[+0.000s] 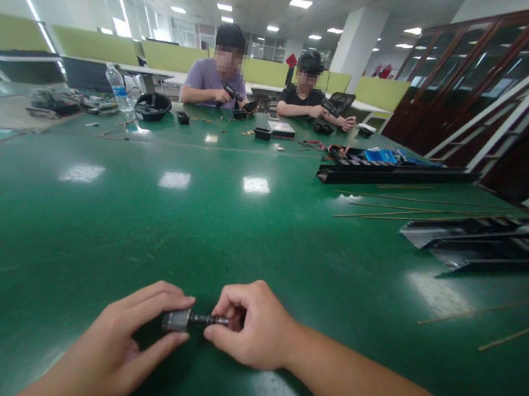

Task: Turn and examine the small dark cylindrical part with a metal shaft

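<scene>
Just above the green tabletop [220, 218], near its front, a small part with a grey metal cylinder [176, 320] and a thin, dark, stepped shaft [208, 319] lies sideways. My left hand [129, 338] has thumb and fingertips around the cylinder. From the other side, my right hand [251, 324] pinches the tip end of the shaft between thumb and forefinger. Its other fingers curl in, and whatever they may cover is hidden. I cannot tell whether cylinder and shaft are one piece.
Black metal channels [490, 242] and thin rods [413, 216] lie on the right. Across the table two people [215, 82] handle power drills [234, 92] among black trays [262, 133]. A water bottle [120, 93] stands far left; a ladder [500, 122] leans by the cabinets.
</scene>
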Motion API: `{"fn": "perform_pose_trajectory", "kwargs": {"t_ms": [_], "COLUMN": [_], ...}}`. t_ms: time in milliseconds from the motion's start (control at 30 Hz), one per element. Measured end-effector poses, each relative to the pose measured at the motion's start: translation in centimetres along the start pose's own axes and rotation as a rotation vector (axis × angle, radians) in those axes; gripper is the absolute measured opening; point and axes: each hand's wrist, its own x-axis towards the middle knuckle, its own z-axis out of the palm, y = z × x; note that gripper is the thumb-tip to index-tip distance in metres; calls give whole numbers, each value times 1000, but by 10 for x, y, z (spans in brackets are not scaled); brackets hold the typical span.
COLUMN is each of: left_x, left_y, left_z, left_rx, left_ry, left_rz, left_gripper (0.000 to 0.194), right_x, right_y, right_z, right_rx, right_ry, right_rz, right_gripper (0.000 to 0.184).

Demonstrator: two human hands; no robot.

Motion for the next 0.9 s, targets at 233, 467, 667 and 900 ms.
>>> {"fn": "perform_pose_trajectory", "kwargs": {"t_ms": [233, 467, 667, 900], "left_x": [0, 0, 0, 1], "left_y": [1, -4, -7, -9], "left_z": [-1, -2, -6, -9], "left_rx": [0, 2, 15, 33], "left_ry": [-6, 12, 23, 20], "left_rz": [-16, -18, -15, -36], "left_gripper": [30, 31, 31, 30], "right_x": [0, 0, 0, 1], "right_y": [-1, -3, -2, 3], "right_z": [-1, -1, -1, 0], "right_rx": [-13, 3, -12, -4], "right_ry": [5, 10, 18, 18], "right_rz": [0, -3, 17, 19], "right_gripper": [14, 14, 15, 16]}}
